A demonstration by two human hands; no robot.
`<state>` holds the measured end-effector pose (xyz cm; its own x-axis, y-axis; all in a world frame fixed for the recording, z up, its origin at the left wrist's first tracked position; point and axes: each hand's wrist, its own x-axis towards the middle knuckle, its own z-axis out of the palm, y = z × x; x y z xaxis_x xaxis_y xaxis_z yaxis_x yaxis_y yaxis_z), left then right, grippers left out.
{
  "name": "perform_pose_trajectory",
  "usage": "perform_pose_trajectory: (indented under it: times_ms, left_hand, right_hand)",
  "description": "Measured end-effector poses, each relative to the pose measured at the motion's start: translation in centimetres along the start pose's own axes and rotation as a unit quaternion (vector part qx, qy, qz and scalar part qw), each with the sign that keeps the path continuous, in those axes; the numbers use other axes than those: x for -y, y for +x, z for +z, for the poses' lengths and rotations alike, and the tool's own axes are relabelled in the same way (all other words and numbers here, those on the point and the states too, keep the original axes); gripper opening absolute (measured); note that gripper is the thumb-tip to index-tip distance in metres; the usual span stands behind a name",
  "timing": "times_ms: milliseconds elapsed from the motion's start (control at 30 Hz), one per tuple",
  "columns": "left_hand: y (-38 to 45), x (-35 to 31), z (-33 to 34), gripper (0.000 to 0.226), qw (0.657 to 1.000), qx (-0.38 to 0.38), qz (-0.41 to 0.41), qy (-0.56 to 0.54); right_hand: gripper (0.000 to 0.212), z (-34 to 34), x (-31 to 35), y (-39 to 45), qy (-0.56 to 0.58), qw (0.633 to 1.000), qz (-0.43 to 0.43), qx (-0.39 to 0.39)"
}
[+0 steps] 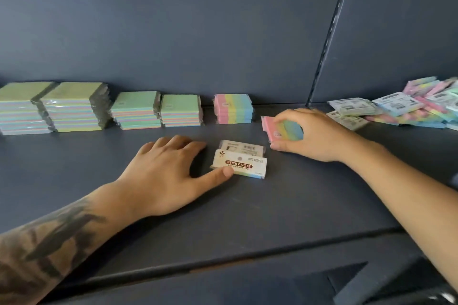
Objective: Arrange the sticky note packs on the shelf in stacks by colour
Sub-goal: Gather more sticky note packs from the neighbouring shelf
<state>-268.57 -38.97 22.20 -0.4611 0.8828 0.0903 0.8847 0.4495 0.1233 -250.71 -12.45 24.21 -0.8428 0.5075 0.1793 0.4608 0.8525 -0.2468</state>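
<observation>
My right hand (314,135) grips a pink-yellow-blue striped sticky note pack (282,129), tilted up off the dark shelf (272,205). My left hand (168,173) lies flat on the shelf, its thumb touching a white pack labelled STICKY NOTE (244,164). Another white pack (241,147) lies just behind that one. A stack of striped pink-yellow-blue packs (234,108) stands at the back wall. Left of it stand two green-topped stacks (157,110) and two taller ones (52,106).
A loose heap of mixed packs (406,106) lies on the shelf at the far right, past a metal upright (329,32). The shelf's front edge (223,262) runs below my forearms.
</observation>
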Motion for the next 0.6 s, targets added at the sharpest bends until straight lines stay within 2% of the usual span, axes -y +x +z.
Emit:
perform_pose_trajectory:
  times_ms: [100, 300, 600]
  left_hand:
    - [-0.3, 0.0, 0.0, 0.118, 1.000, 0.016, -0.001, 0.003]
    - [-0.2, -0.2, 0.0, 0.125, 1.000, 0.016, -0.002, 0.007]
    - [-0.3, -0.2, 0.0, 0.124, 1.000, 0.018, -0.005, 0.009]
  right_hand:
    - [0.047, 0.7, 0.1, 0.6, 0.008, 1.000, 0.006, -0.019]
    - [0.051, 1.6, -0.4, 3.1, -0.036, 0.998, 0.041, 0.001]
    - [0.043, 2.4, -0.9, 6.6, -0.045, 0.997, 0.060, 0.016]
